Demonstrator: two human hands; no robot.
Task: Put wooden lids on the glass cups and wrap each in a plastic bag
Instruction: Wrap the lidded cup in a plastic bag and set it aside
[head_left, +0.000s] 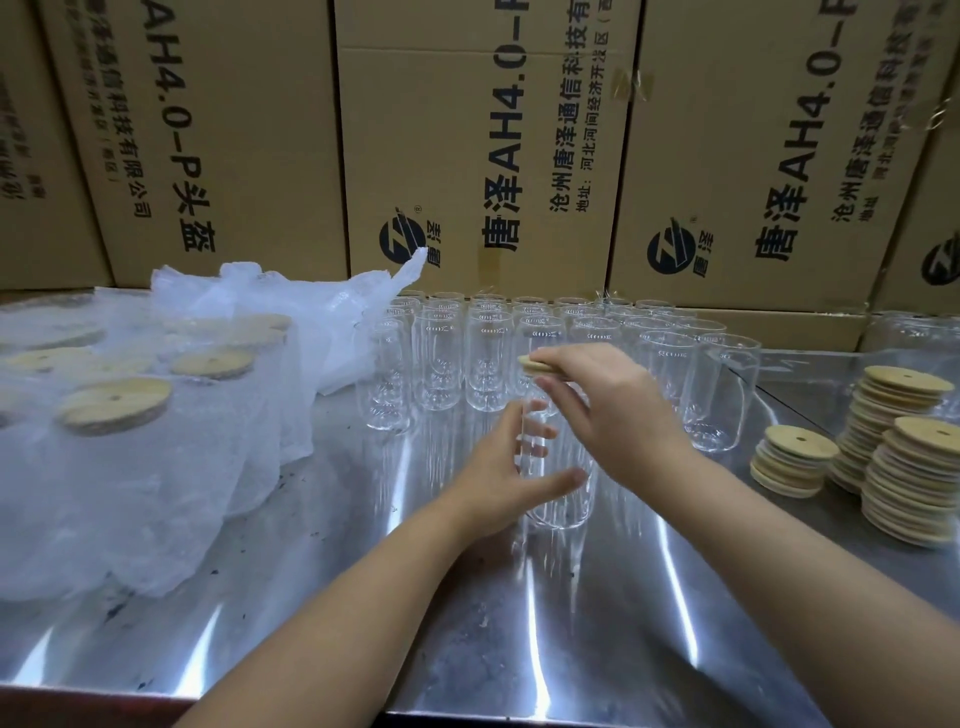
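— From the head view, where is the cup being worked on?

— The glass cup (563, 504) stands upright on the shiny metal surface (311, 597), near the middle, just in front of the rows of cups (488, 358).

— And the hands?

— The left hand (511, 467) is wrapped round the cup's side, thumb across the front and fingers showing through the glass. The right hand (613, 405) is curled over a wooden lid (532, 364) at the cup's mouth. Only the lid's edge shows, so I cannot tell whether it is seated.

— What's around them?

— On the right are lid stacks (904, 457), each lid with a small hole. On the left are bagged cups (114, 405) with lids on, under crinkled clear plastic. Behind everything stand cardboard boxes (467, 145) with black print.
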